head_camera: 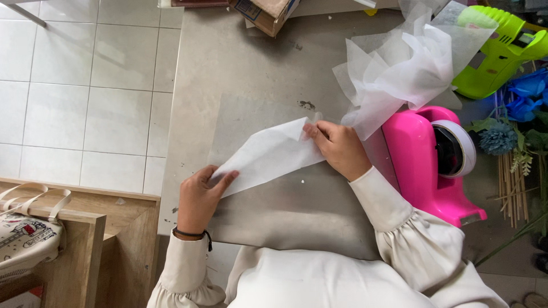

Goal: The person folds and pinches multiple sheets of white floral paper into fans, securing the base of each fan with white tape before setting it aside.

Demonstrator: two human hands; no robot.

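Note:
A folded sheet of white tissue paper lies stretched across the grey metal table. My left hand pinches its lower left end with thumb and fingers. My right hand presses down on its upper right corner with the fingertips. A flat translucent sheet lies on the table beneath the paper. Both arms wear cream sleeves, and a dark band circles my left wrist.
A crumpled bundle of white tissue sits at the back right. Beside my right hand stands a pink tape dispenser. A lime green glue gun, blue artificial flowers and thin wooden sticks lie further right. A cardboard box is at the back; a wooden shelf with a bag stands left.

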